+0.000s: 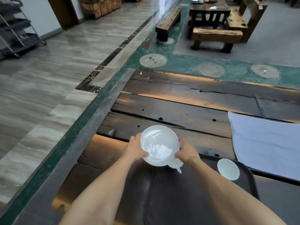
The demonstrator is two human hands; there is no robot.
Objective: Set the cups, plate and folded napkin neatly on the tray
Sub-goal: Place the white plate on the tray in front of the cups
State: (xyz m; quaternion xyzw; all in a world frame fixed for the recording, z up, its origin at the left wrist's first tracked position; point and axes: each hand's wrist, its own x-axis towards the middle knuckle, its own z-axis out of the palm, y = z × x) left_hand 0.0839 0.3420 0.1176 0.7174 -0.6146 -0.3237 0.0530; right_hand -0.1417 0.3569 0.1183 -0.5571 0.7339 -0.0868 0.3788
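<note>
A white round plate point(158, 144) is held above the table's near edge, tilted toward me. My left hand point(135, 149) grips its left rim and my right hand point(186, 151) grips its right rim. Under the plate's lower right edge a white cup point(176, 165) with a handle peeks out, mostly hidden. A second white cup point(228, 168) stands upright on the dark tray point(246, 181) at the lower right. A white napkin point(266, 145) lies spread flat on the table to the right, beyond the tray.
The dark plank table point(186, 108) stretches ahead and to the right. Its left edge drops to a green strip and tiled floor point(40, 78). Far off stand a wooden bench point(169, 21), a wooden table with chairs point(215, 26) and a metal cart point(16, 30).
</note>
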